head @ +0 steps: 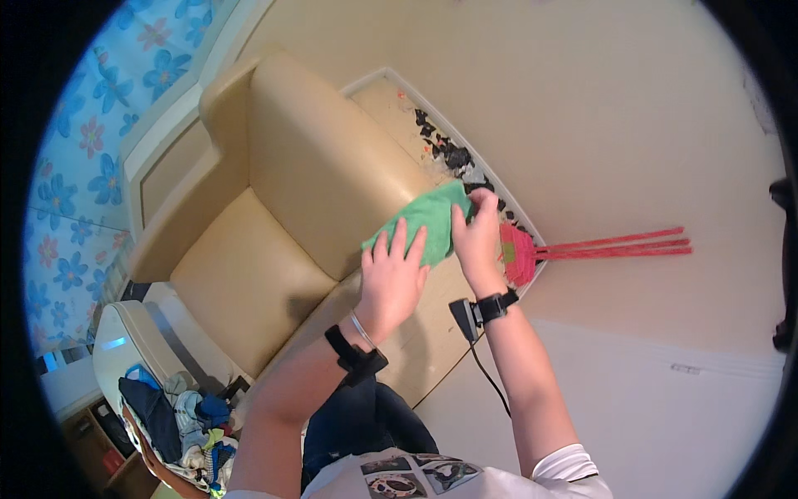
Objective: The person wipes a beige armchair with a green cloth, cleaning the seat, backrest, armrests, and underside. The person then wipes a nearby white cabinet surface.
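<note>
A green cloth (pixel 430 218) lies against the end of the armrest of a beige leather-look sofa (pixel 324 150). My left hand (pixel 393 268) rests on the cloth's lower left part with its fingers spread. At the cloth's right edge is my right hand (pixel 480 231), thumb and fingers curled around the edge; whether it pinches the fabric is hard to tell. Both wrists carry black strapped devices, and a cable runs from the right one. Just right of my right hand is a pink broom head or similar woven item (pixel 519 254) with thin red rods.
Black scraps (pixel 455 156) lie on the floor between sofa and wall. A pile of clothes (pixel 193 424) is at the lower left, beside a white rounded appliance or furniture piece (pixel 115 343). A blue floral curtain (pixel 81 199) hangs at the far left. A white surface (pixel 623 405) spans the lower right.
</note>
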`<state>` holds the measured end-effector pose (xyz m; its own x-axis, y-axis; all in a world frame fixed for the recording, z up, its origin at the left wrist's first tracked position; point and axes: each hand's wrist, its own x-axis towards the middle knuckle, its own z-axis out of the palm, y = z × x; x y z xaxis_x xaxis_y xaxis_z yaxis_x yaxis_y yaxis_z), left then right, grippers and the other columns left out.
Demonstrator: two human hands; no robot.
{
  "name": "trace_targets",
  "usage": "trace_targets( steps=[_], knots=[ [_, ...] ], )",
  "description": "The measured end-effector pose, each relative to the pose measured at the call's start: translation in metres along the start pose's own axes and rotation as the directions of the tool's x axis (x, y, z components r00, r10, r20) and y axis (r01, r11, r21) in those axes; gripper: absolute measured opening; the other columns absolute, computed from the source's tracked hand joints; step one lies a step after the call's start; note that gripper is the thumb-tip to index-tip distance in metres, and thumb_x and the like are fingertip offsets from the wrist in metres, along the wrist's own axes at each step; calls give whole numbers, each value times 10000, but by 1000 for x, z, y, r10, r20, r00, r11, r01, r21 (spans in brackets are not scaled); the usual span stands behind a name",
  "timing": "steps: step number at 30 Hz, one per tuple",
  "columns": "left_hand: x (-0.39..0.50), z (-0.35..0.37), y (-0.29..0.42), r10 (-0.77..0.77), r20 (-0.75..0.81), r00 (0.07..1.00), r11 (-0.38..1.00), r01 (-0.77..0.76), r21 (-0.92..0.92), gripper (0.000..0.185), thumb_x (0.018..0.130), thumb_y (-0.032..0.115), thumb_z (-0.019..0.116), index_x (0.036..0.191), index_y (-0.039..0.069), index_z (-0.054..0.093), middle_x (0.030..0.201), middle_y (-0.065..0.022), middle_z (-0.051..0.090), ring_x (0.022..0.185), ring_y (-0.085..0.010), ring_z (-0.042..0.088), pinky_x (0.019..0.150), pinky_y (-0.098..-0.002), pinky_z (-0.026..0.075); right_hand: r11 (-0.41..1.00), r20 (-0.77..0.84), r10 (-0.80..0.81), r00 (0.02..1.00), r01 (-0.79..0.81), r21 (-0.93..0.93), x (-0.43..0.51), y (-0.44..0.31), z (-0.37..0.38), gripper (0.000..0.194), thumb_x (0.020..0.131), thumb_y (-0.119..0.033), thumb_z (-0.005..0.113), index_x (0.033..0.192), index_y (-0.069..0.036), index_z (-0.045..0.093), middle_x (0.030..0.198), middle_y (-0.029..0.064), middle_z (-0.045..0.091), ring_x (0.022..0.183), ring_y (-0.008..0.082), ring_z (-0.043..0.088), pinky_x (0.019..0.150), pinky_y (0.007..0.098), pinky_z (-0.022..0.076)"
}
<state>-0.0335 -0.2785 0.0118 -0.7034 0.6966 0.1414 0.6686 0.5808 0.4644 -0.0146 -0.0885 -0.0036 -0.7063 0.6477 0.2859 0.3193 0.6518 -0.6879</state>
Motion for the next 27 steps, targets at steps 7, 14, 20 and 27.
trace_targets(
  steps=[7, 14, 20, 27],
  knots=[
    [10, 5, 4, -42, 87, 995, 999, 43, -12, 640, 914, 288, 651, 1494, 122, 436, 1556, -232, 339, 1397, -464, 352, 1068, -568, 372, 953, 311, -167, 936, 234, -193, -46, -22, -8, 474, 879, -110, 662, 1328, 6, 564, 1406, 297, 475, 1306, 481, 442, 1114, 538, 355],
    [46, -2, -17, -47, 58, 997, 994, 52, -91, 596, 930, 264, 624, 1469, 65, 462, 1573, -199, 337, 1459, -425, 282, 1159, -524, 304, 968, 430, -214, 877, 249, -26, 15, -37, 15, 449, 920, -55, 588, 1359, 25, 542, 1312, 293, 579, 1195, 445, 581, 1043, 462, 474],
    [95, -17, -57, -145, -18, 989, 988, 144, -63, 608, 919, 219, 630, 1464, 16, 455, 1565, -239, 331, 1456, -448, 276, 1177, -502, 305, 937, 506, -321, 801, 345, 47, 82, -63, 67, 427, 923, -34, 589, 1338, 58, 541, 1317, 284, 583, 1169, 427, 606, 988, 422, 517],
    [151, -26, -115, -338, -213, 917, 940, 338, -38, 619, 910, 236, 643, 1460, 22, 458, 1534, -233, 381, 1432, -445, 320, 1157, -494, 337, 831, 569, -539, 620, 500, 242, 166, -96, 153, 417, 935, -52, 568, 1336, 56, 538, 1336, 288, 563, 1158, 443, 600, 970, 432, 525]
  ],
)
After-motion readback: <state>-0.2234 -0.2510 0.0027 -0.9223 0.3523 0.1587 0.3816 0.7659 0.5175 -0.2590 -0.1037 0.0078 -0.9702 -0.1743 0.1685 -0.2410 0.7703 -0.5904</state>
